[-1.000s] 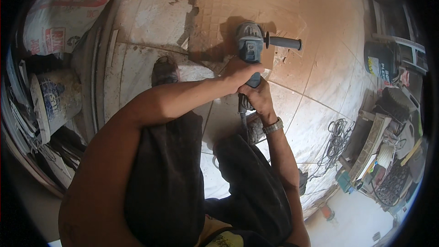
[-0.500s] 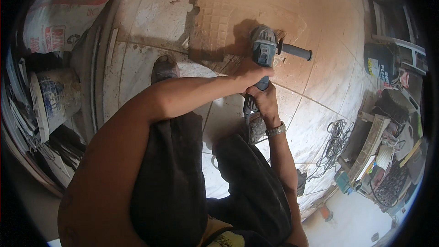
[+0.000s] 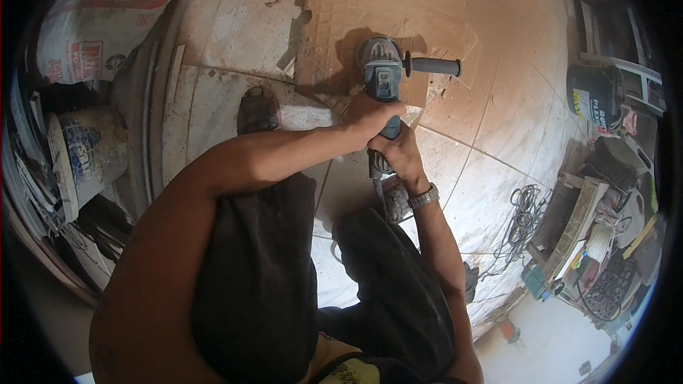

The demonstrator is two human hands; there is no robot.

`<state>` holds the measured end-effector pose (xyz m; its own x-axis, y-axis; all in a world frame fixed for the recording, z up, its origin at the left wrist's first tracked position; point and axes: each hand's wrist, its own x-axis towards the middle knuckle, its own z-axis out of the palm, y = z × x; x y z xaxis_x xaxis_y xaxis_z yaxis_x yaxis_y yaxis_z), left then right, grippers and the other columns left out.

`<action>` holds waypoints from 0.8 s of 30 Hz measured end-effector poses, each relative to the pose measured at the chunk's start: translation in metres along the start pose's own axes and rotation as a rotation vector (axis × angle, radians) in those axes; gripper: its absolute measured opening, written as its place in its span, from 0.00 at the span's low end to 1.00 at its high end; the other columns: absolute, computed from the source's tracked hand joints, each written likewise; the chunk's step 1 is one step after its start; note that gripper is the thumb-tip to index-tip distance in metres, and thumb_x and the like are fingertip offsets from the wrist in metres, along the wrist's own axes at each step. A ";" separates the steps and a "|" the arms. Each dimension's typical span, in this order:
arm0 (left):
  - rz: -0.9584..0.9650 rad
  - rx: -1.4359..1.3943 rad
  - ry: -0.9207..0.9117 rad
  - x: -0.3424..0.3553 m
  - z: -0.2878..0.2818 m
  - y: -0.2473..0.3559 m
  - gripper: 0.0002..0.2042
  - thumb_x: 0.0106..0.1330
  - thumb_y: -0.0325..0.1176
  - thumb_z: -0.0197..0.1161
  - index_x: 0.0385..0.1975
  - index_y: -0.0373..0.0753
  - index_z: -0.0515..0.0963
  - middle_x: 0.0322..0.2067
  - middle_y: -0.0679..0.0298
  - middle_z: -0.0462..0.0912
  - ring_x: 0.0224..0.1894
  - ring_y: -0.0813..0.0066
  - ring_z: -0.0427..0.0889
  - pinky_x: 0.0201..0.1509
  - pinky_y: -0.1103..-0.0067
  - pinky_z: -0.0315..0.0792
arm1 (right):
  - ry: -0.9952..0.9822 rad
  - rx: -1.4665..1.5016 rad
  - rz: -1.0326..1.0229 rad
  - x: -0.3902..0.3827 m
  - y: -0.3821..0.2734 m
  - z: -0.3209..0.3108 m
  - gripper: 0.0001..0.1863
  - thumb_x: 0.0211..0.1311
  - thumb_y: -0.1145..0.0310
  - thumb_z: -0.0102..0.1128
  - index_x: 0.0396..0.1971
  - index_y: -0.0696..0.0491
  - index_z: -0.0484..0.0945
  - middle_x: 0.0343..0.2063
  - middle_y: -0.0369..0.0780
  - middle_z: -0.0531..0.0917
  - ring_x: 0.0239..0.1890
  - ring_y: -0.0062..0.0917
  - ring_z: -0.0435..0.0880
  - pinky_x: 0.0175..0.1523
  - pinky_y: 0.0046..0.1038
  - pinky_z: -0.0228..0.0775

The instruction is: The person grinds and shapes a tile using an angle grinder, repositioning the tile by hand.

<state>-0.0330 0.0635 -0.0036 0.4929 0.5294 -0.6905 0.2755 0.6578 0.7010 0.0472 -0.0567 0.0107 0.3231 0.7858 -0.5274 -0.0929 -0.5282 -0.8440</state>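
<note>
An angle grinder with a dark blue-grey body and a side handle pointing right rests over a dust-covered brown board, which has a grid pattern and notched left edge. My left hand is wrapped around the grinder's body from the left. My right hand grips its rear end lower down, where the cord runs back between my knees. The grinder's head hides what lies directly beneath it.
Sacks, a stained bucket and stacked strips line the left. On the right lie a black bucket, a coiled cord and cluttered tools. My shoe is on the tiled floor.
The grinder and both hands shifted right half a second ago and have now moved back left, to about where they were a second ago.
</note>
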 end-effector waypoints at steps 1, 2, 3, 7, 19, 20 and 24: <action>-0.001 -0.006 0.006 0.001 0.000 -0.002 0.17 0.52 0.38 0.77 0.34 0.32 0.84 0.31 0.61 0.86 0.31 0.72 0.84 0.35 0.72 0.78 | -0.006 -0.007 0.008 0.000 -0.004 0.000 0.20 0.57 0.68 0.76 0.45 0.62 0.83 0.37 0.37 0.88 0.38 0.23 0.85 0.46 0.27 0.79; -0.001 -0.006 0.008 0.003 -0.001 -0.003 0.17 0.52 0.38 0.77 0.34 0.32 0.84 0.31 0.61 0.86 0.31 0.72 0.84 0.35 0.72 0.78 | -0.013 -0.014 0.016 0.001 -0.007 0.000 0.19 0.56 0.68 0.76 0.45 0.62 0.83 0.37 0.37 0.88 0.38 0.23 0.86 0.46 0.27 0.79; -0.007 0.001 0.016 0.003 0.000 -0.004 0.16 0.52 0.39 0.78 0.34 0.33 0.84 0.32 0.62 0.87 0.32 0.72 0.84 0.37 0.72 0.78 | -0.011 -0.014 0.016 0.001 -0.007 0.000 0.19 0.56 0.68 0.76 0.45 0.62 0.83 0.37 0.37 0.88 0.38 0.23 0.86 0.46 0.27 0.79; -0.010 -0.020 0.010 0.001 0.002 -0.002 0.15 0.53 0.38 0.77 0.34 0.34 0.84 0.32 0.62 0.87 0.33 0.73 0.84 0.39 0.72 0.78 | 0.020 0.024 -0.002 0.001 0.004 0.000 0.20 0.57 0.68 0.76 0.46 0.62 0.83 0.37 0.38 0.88 0.38 0.23 0.86 0.46 0.27 0.79; -0.142 0.152 -0.209 0.002 0.025 0.022 0.16 0.56 0.42 0.75 0.33 0.34 0.85 0.32 0.60 0.88 0.32 0.73 0.85 0.36 0.72 0.79 | 0.143 0.062 0.072 -0.008 0.005 -0.018 0.24 0.55 0.67 0.79 0.49 0.63 0.81 0.40 0.40 0.89 0.41 0.25 0.87 0.50 0.28 0.80; -0.142 0.151 -0.209 0.006 0.025 0.016 0.16 0.56 0.42 0.75 0.33 0.34 0.85 0.32 0.60 0.88 0.32 0.73 0.85 0.36 0.72 0.79 | 0.150 0.093 0.081 -0.008 0.010 -0.019 0.24 0.56 0.68 0.79 0.49 0.63 0.81 0.40 0.40 0.90 0.41 0.24 0.87 0.50 0.28 0.80; -0.058 0.149 -0.175 -0.005 0.021 0.023 0.19 0.55 0.44 0.77 0.34 0.33 0.86 0.33 0.60 0.88 0.34 0.72 0.86 0.36 0.72 0.79 | 0.149 0.120 0.020 -0.009 0.015 -0.015 0.23 0.56 0.68 0.78 0.48 0.63 0.81 0.40 0.40 0.90 0.41 0.24 0.87 0.50 0.28 0.80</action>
<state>-0.0113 0.0647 0.0199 0.6049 0.3833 -0.6980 0.4203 0.5909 0.6886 0.0571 -0.0770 0.0044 0.4548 0.7145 -0.5316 -0.2099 -0.4941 -0.8437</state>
